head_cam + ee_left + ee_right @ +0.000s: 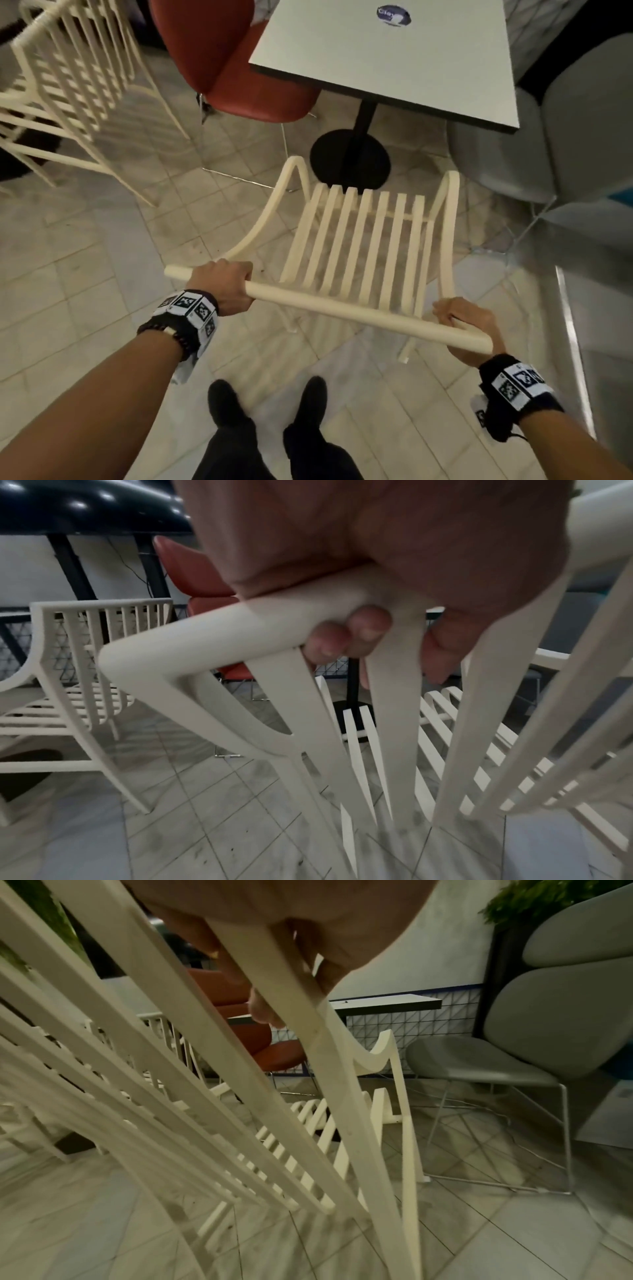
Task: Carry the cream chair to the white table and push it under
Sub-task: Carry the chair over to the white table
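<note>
Cream chair point(356, 236) stands just short of the white table point(387, 61), its seat pointing at the black pedestal base point(349, 161). The left hand point(222, 287) and right hand point(462, 325) both wrap the top rail — which runs crosswise. Red chair point(239, 68) and grey chair point(565, 137) flank the gap — open floor straight ahead.

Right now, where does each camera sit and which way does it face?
Head: on the head, looking down at the cream chair, white table, both hands and shoes.
Left wrist: along the left hand, whose grip wraps the chair's top rail; a second cream chair behind.
Right wrist: along the right hand, through the slats to a grey chair.
All share the red chair.
</note>
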